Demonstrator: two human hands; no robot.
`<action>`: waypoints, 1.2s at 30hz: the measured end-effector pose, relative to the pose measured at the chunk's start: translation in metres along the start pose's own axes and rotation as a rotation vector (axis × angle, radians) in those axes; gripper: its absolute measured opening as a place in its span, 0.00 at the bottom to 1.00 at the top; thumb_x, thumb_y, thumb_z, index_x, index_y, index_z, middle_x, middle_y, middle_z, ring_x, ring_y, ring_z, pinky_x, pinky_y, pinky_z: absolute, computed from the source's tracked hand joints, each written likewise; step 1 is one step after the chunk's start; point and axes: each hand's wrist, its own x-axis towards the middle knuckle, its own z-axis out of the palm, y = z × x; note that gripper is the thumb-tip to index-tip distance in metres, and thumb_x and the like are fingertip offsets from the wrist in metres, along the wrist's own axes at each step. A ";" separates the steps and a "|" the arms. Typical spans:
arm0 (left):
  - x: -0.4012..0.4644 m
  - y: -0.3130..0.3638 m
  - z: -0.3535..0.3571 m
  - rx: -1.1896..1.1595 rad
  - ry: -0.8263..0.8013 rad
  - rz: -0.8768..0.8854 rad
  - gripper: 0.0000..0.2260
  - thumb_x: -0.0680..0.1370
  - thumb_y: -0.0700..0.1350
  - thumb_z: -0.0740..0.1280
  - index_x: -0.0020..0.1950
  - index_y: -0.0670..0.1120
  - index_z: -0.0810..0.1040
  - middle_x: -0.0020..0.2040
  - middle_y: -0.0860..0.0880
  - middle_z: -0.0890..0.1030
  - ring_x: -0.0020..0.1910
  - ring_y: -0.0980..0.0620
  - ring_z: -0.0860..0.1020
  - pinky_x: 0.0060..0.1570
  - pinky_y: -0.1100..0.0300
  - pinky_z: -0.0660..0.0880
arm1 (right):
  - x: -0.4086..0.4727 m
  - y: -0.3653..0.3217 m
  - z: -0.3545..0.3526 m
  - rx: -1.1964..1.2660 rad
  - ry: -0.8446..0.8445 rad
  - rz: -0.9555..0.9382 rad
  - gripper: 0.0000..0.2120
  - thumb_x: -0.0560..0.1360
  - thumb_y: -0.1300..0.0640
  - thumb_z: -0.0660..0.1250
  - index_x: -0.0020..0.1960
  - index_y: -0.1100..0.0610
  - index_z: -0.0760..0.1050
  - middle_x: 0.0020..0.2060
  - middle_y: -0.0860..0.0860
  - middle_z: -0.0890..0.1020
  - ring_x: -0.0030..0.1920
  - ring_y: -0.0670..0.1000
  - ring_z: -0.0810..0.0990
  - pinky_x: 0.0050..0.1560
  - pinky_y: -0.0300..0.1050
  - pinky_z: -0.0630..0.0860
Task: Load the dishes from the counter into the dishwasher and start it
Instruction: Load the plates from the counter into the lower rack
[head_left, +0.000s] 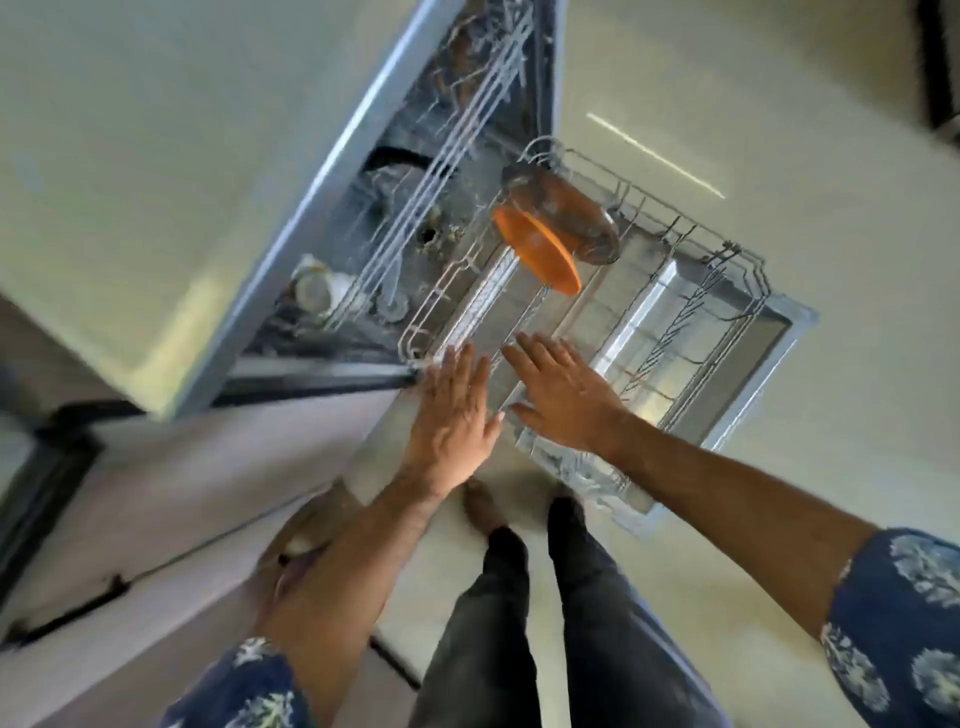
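Both hands reach out flat over the near edge of the lower rack (691, 291): the left hand (454, 415) with fingers straight and together, the right hand (561, 395) with fingers straight and slightly spread, neither holding anything. Whether the palms actually touch the wire is hard to tell through the blur. That rack sits pulled out over the open dishwasher door (779, 332). In it, toward the far end, an orange plate (537, 249) stands on edge between the tines, and right behind it leans a clear brownish glass dish (571, 213), the two touching or nearly so. Deeper inside the dishwasher (395, 171), the upper rack (441, 171) holds a pale cup (314, 288) at its near corner.
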 end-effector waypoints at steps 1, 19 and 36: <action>-0.025 0.003 -0.006 -0.021 0.011 -0.034 0.34 0.82 0.59 0.54 0.81 0.40 0.53 0.81 0.37 0.52 0.80 0.37 0.53 0.76 0.39 0.56 | -0.010 -0.016 -0.006 -0.008 -0.022 -0.024 0.39 0.77 0.41 0.65 0.80 0.56 0.53 0.78 0.58 0.59 0.78 0.60 0.57 0.77 0.59 0.56; -0.457 -0.095 -0.033 -0.211 0.425 -0.822 0.31 0.83 0.55 0.55 0.82 0.45 0.48 0.82 0.43 0.43 0.81 0.41 0.41 0.78 0.40 0.46 | -0.067 -0.396 -0.090 -0.407 0.033 -0.718 0.37 0.80 0.40 0.59 0.81 0.56 0.51 0.78 0.56 0.58 0.76 0.58 0.60 0.75 0.56 0.58; -0.654 -0.232 0.002 -0.907 1.043 -1.266 0.21 0.80 0.41 0.65 0.73 0.41 0.68 0.68 0.42 0.73 0.67 0.46 0.72 0.68 0.50 0.69 | -0.032 -0.682 -0.036 -0.149 -0.206 -0.818 0.31 0.80 0.51 0.65 0.78 0.59 0.59 0.73 0.59 0.67 0.71 0.59 0.68 0.71 0.51 0.64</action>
